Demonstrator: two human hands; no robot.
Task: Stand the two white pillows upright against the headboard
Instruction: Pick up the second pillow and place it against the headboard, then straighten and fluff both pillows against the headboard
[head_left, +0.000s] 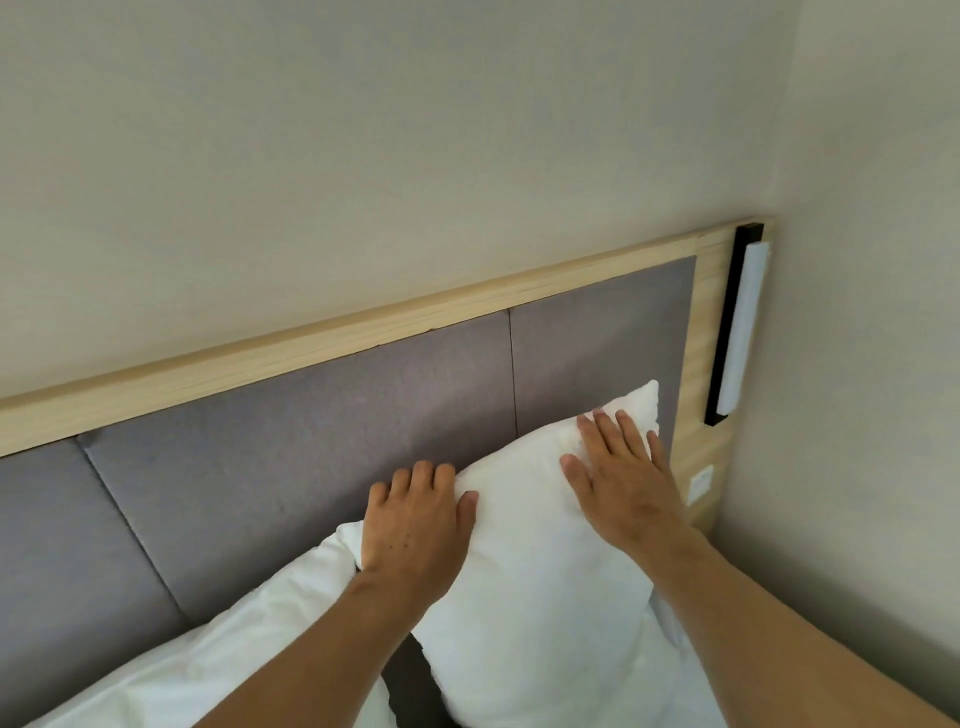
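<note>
While you are leaning over the bed, both of your hands are resting on the right pillow (524, 587), which is standing nearly upright against the grey padded headboard (322, 452), close to the headboard's wooden right end. Your left hand (415, 525) is gripping the pillow's upper left corner, its fingers (423, 475) curling over the top edge and the thumb pinching the front face, so they are closing narrowly on the fabric. Your right hand (623, 483) is lying flat and wide open on the pillow's upper right part, fingers spread and pointing up toward the top right corner; it is pressing, not holding.

The pillow's long axis is running up the headboard, tilting toward its right end, and its top edge is lying just beyond your fingertips, toward the headboard. Your right hand is nearer the free top corner, so that hand is probably the one to push the pillow flat against the padding.

A second pillow (223, 654) is leaning lower, further left along the headboard, touching the first beneath your left wrist.

A black-framed lamp (737, 327) and a white socket plate (700, 483) are sitting on the headboard's right end; no writing is readable anywhere.
</note>
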